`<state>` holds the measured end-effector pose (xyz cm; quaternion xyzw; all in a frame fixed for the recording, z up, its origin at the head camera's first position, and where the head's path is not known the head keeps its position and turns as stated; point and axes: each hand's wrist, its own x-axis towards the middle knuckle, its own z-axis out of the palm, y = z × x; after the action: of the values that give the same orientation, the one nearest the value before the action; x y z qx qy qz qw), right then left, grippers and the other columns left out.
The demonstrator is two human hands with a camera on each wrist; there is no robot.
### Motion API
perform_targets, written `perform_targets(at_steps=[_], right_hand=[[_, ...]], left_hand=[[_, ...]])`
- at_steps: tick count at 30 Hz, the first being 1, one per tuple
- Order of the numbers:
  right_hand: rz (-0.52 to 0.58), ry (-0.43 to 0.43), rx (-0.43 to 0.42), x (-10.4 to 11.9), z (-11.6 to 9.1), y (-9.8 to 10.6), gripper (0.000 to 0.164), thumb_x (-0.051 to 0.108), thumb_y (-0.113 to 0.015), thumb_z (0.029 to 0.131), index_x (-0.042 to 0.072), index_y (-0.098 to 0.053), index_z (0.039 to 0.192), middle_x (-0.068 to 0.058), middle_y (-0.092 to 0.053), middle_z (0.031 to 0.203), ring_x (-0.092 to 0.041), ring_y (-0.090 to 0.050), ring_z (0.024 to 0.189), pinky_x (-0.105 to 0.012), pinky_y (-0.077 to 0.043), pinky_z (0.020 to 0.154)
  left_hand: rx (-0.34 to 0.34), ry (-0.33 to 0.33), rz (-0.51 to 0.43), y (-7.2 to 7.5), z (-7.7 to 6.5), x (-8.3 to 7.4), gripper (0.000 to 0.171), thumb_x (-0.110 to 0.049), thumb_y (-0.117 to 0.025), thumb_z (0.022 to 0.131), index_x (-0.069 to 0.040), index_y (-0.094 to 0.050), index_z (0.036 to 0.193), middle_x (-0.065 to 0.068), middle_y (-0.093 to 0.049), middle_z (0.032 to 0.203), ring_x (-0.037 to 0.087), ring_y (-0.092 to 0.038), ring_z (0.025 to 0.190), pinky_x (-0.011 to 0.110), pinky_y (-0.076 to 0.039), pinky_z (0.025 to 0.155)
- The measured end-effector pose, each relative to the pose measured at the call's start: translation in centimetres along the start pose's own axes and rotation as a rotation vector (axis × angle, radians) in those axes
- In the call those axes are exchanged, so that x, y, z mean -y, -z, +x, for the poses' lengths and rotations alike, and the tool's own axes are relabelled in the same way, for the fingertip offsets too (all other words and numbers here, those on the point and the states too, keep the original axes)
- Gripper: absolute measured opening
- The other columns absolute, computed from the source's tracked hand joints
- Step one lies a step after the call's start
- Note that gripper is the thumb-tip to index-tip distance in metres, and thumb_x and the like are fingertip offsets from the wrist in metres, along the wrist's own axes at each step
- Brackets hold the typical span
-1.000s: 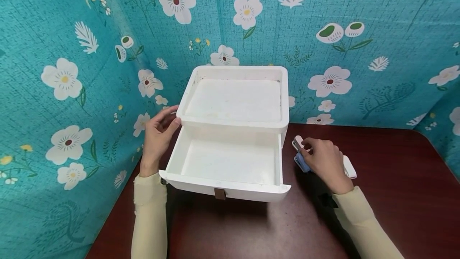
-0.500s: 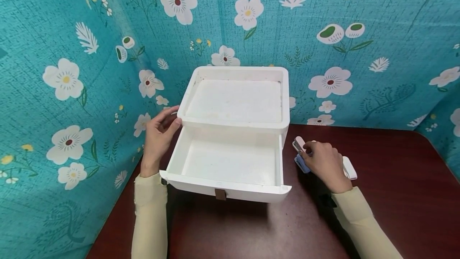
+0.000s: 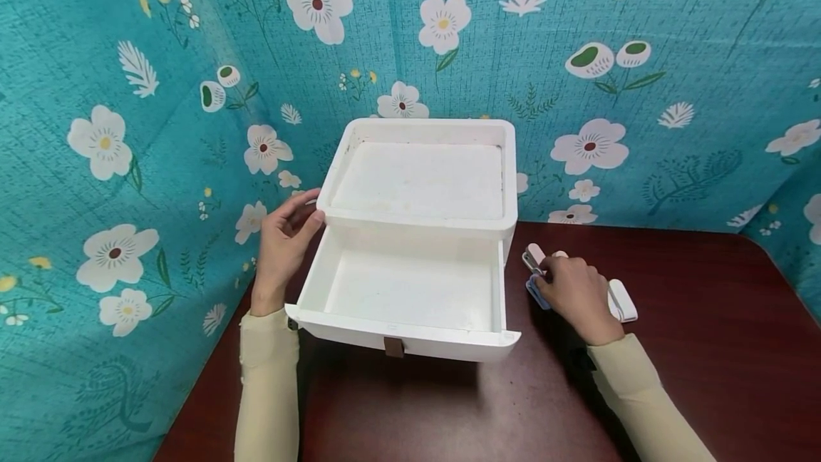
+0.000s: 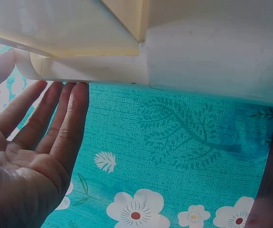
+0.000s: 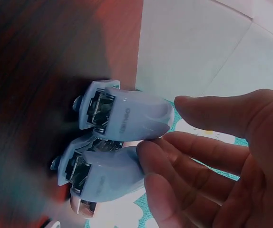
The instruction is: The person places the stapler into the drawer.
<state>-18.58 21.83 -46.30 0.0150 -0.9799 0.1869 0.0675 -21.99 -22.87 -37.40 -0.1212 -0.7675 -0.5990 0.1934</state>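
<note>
A white drawer unit (image 3: pixel 417 180) stands on the table, its drawer (image 3: pixel 410 291) pulled out with a bare floor. My left hand (image 3: pixel 282 252) rests on the unit's left front corner; in the left wrist view its fingers (image 4: pixel 72 118) are straight, tips against the unit. To the right, my right hand (image 3: pixel 577 298) is over a group of small staplers. A pale pink stapler (image 3: pixel 532 255) and a blue stapler (image 3: pixel 537 294) show beside its fingertips. In the right wrist view, relaxed fingers and thumb lie around the end of a bluish stapler (image 5: pixel 141 114), with another bluish stapler (image 5: pixel 112 175) alongside.
A white stapler (image 3: pixel 622 300) lies right of my right hand. The dark red table (image 3: pixel 705 305) extends to the right and front. Teal flowered cloth (image 3: pixel 481 55) hangs behind and to the left. A brown tab (image 3: pixel 393 346) sits on the drawer front.
My right hand has shifted slightly towards me over the staplers, covering more of the blue one. The left hand stays at the unit. The cloth at the left has moved a little.
</note>
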Motion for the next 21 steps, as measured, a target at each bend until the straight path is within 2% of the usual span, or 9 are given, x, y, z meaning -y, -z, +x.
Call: perform_targets(at_steps=[8, 17, 21], right_hand=[[-0.025, 0.032, -0.008, -0.4, 0.8, -0.6, 0.023, 0.016, -0.079, 0.086, -0.002, -0.076, 0.1, -0.014, -0.064, 0.069, -0.024, -0.053, 0.052, -0.036, -0.039, 0.04], [-0.065, 0.049, 0.013, -0.6, 1.5, -1.0, 0.026, 0.02, -0.08, 0.086, 0.0, -0.078, 0.101, -0.016, -0.064, 0.08, -0.026, -0.058, 0.056, -0.042, -0.046, 0.042], [-0.074, 0.072, 0.023, -0.8, 1.8, -1.2, 0.028, 0.021, -0.081, 0.086, 0.0, -0.077, 0.104, -0.017, -0.064, 0.08, -0.027, -0.057, 0.056, -0.041, -0.045, 0.041]], left_hand=[[-0.01, -0.005, 0.001, -0.4, 0.2, 0.1, 0.042, -0.016, -0.073, 0.098, -0.006, -0.067, 0.138, 0.017, -0.07, 0.137, 0.004, -0.074, 0.111, 0.026, -0.06, 0.095], [-0.011, -0.015, 0.002, -0.8, 0.5, 0.2, 0.04, -0.008, -0.07, 0.099, -0.004, -0.066, 0.138, 0.022, -0.069, 0.135, 0.001, -0.073, 0.108, 0.021, -0.06, 0.092], [-0.019, -0.014, 0.002, -1.0, 0.5, 0.4, 0.04, -0.008, -0.071, 0.099, -0.004, -0.067, 0.138, 0.022, -0.069, 0.135, 0.002, -0.074, 0.108, 0.02, -0.06, 0.092]])
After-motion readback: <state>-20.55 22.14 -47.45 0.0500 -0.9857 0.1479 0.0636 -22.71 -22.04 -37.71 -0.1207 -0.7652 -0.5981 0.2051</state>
